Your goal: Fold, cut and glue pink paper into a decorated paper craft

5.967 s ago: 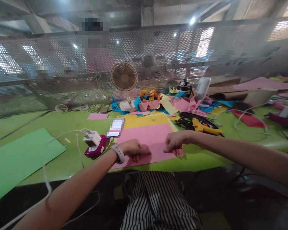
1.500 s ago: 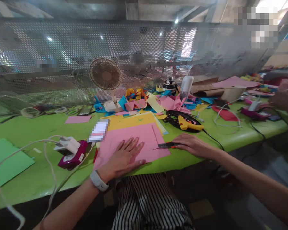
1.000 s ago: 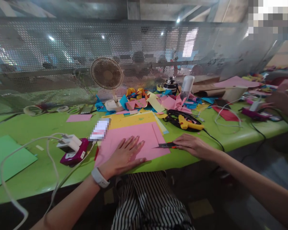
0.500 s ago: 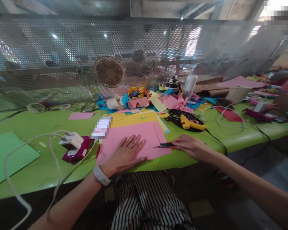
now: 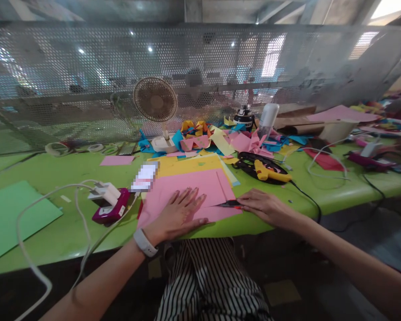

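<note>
A sheet of pink paper [image 5: 190, 183] lies near the table's front edge, over yellow sheets [image 5: 183, 166]. My left hand [image 5: 178, 213] rests flat on it, fingers spread, holding nothing. At the sheet's right side, my right hand [image 5: 265, 207] grips dark, pointed scissors [image 5: 230, 203] with a bit of red-orange near the fingers. Their tip points left over the pink paper, where a thin line runs on from it. My fingers hide the handles. A narrow slit or fold line runs up the sheet beyond the scissors.
A yellow glue gun [image 5: 270, 173] lies on a black round tray [image 5: 245, 161] to the right. Left are a phone [image 5: 145, 177], a purple power strip [image 5: 112, 209] with white cables and green paper [image 5: 16, 218]. Behind are a fan [image 5: 155, 100] and coloured paper scraps [image 5: 195, 138].
The view has shifted slightly, moving the scene a little rightward. My right hand has edged left toward the sheet with the scissors. My left hand stays on the paper.
</note>
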A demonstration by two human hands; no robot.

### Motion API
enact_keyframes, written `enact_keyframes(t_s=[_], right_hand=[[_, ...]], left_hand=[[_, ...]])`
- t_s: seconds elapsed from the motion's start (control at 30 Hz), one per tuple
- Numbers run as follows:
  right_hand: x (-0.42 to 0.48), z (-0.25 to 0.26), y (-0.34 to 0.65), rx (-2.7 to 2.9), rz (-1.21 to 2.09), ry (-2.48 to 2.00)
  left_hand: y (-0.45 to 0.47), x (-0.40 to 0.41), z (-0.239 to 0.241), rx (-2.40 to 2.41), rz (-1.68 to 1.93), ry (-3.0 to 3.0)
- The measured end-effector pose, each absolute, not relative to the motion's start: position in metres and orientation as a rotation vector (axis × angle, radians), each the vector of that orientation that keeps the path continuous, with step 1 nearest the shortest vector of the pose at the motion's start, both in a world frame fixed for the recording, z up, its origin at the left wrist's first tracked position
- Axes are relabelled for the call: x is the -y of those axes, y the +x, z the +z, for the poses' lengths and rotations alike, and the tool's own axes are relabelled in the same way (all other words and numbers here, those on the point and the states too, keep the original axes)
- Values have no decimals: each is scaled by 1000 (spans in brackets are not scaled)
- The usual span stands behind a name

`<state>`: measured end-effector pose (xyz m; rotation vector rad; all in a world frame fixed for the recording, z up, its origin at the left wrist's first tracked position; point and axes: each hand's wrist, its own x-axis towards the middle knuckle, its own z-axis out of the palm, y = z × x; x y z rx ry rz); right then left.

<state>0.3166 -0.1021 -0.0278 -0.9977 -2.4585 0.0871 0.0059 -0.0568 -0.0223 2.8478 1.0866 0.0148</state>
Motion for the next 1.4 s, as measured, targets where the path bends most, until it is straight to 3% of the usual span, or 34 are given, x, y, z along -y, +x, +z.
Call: enact_keyframes(t_s=[0.43, 1.4], right_hand=[[93, -34, 324, 2421, -68, -1057], [93, -37, 322, 2449, -20, -997]], left_hand=[[24, 59, -16, -1156, -1, 2777], [8, 73, -16, -1039, -15, 2826]])
